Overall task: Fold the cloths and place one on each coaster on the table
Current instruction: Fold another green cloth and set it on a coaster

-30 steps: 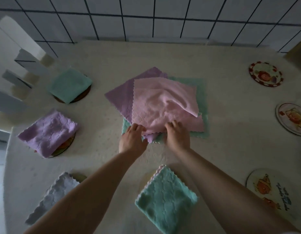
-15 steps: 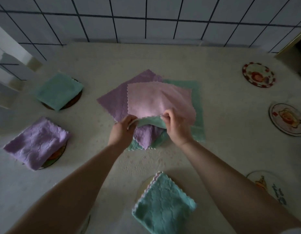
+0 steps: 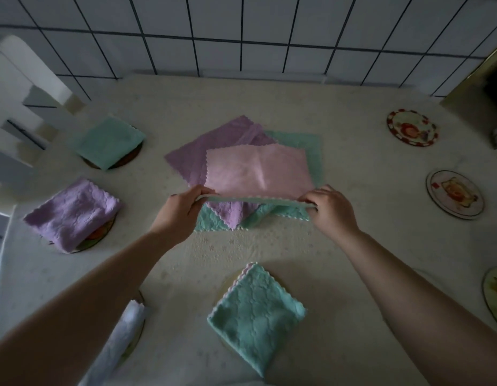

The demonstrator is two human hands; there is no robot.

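While folded cloths lie on coasters at the left of the frame, a green one (image 3: 109,142) at upper left and a purple one (image 3: 72,214) below it, the left hand (image 3: 180,211) pinches the near left corner of the pink cloth (image 3: 258,169) at centre. The right hand (image 3: 329,208) has its grip clenched on the near right corner, the edge taut above the tabletop (image 3: 367,213). Three bare coasters (image 3: 412,127) sit along the right edge.

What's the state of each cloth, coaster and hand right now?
pink cloth: near edge lifted, unfolded
left hand: pinching its left corner
right hand: pinching its right corner
purple cloth: flat, unfolded
green cloth: flat, bottom of pile
three right coasters: bare
folded green cloth: on coaster
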